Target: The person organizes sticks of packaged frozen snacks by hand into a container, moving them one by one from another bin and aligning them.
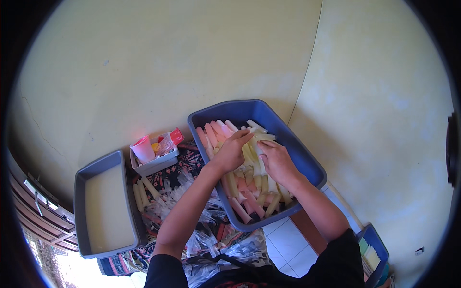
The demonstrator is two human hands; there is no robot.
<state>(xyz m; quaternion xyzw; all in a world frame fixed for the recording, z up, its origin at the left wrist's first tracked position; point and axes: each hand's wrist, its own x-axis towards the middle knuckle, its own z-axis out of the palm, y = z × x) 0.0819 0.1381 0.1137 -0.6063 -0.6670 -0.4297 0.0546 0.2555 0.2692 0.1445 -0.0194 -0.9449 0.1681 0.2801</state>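
Both my hands are over a blue-grey tub [305, 161] of slim, filled plastic tubes, some pink [250, 203] and some pale yellow [233, 184]. My right hand [279, 165] is closed, thumb and fingers pinching a pale filled plastic tube [259, 151] near its upper end. Close by on the left, my left hand [231, 152] is also closed, its fingers reaching toward that tube. What the left fingertips grip is too small to make out. The tubes lie in loose rows, pink along the left side and mixed colours nearer me.
At left stands a grey tub [108, 211] of milky liquid. Beside it, a small white box [154, 166] holds a pink cup [142, 149]. Clear plastic bags [180, 194] and a few pale tubes [150, 187] lie on patterned cloth. Another blue container [374, 245] is at lower right.
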